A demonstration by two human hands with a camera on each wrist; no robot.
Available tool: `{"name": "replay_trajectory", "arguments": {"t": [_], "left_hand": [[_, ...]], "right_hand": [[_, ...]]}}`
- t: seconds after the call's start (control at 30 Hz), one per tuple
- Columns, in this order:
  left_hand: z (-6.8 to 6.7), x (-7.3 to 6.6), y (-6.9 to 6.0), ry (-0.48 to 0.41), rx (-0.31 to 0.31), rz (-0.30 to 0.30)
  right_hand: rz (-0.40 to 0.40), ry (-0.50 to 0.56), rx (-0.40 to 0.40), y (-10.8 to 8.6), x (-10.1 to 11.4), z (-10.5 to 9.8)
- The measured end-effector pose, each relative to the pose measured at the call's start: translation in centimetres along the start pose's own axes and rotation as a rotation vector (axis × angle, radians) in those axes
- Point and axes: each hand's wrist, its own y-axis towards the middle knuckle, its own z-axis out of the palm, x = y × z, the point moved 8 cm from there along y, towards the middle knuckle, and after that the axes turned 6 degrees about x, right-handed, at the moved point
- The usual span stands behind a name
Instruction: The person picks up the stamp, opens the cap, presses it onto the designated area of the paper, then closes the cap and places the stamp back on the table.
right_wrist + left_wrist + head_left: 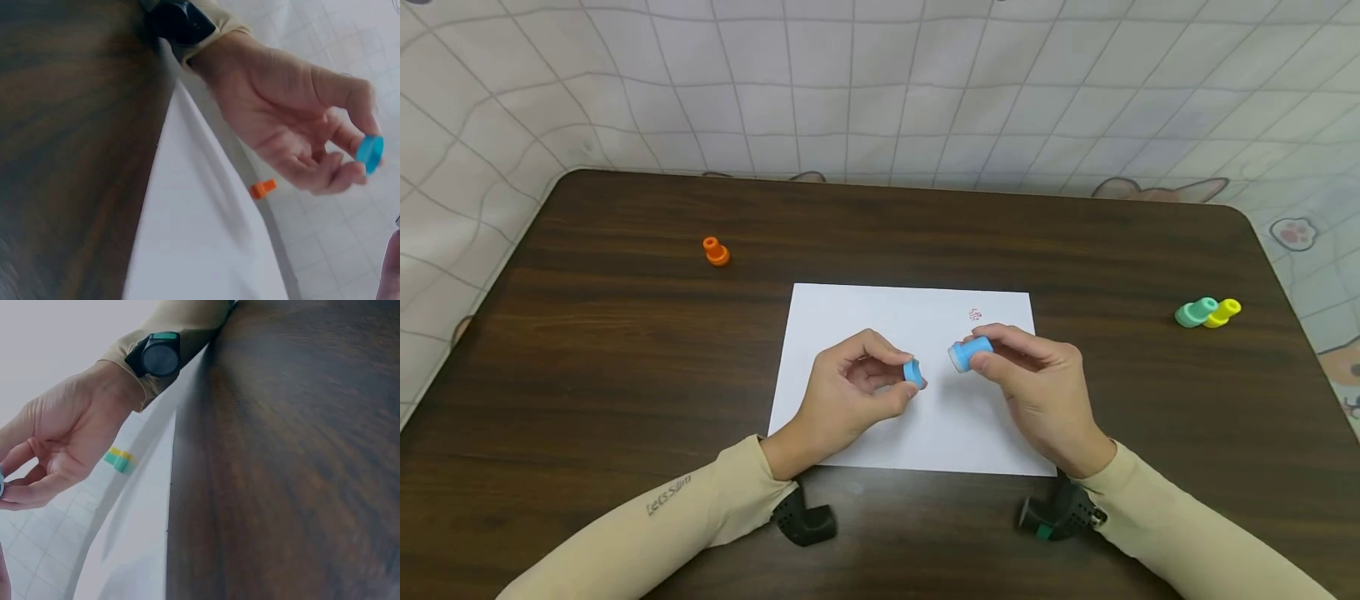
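Note:
Over a sheet of white paper (880,433), my left hand (859,385) pinches a small blue cap (913,372) between thumb and fingertips. The cap's ring shape shows clearly in the right wrist view as a blue cap (370,154). Facing it, a short gap away, my right hand (1037,379) grips a blue stamp (973,353) by its narrower end, the wide pale end tilted down and left. A small red stamped print (975,314) marks the paper just above the right hand. In the left wrist view the stamp is mostly cut off at the edge.
An orange stamp (716,252) sits at the back left of the dark wooden table (625,375). To the right, a green stamp (1196,312) and a yellow stamp (1222,313) lie side by side. A patterned white cloth (887,92) hangs behind the table.

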Motion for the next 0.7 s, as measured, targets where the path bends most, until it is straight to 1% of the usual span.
{"name": "replay_trajectory", "arguments": {"t": [0.2, 0.33, 0.43, 0.53, 0.6, 0.7], "left_hand": [[-0.7, -1.2, 0.0, -0.001, -0.013, -0.005], [-1.3, -1.4, -0.3, -0.001, -0.032, -0.021], [-1.7, -1.4, -0.5, 0.006, -0.037, -0.03], [-2.2, -1.7, -0.8, 0.023, -0.042, -0.015], [-2.7, -2.0, -0.9, 0.041, -0.05, 0.005], [-3.5, -2.6, -1.0, 0.046, -0.073, 0.038]], "right_hand": [[-0.033, 0.043, -0.01, 0.7, 0.9, -0.8], [-0.063, 0.055, -0.018, 1.2, 1.4, -1.2], [-0.085, 0.063, -0.001, 1.6, 1.8, -1.2], [-0.095, 0.056, 0.016, 1.9, 2.1, -1.3], [-0.098, 0.026, 0.017, 2.1, 2.3, -1.4], [-0.11, -0.018, 0.008, 2.5, 2.7, -1.6]]}}
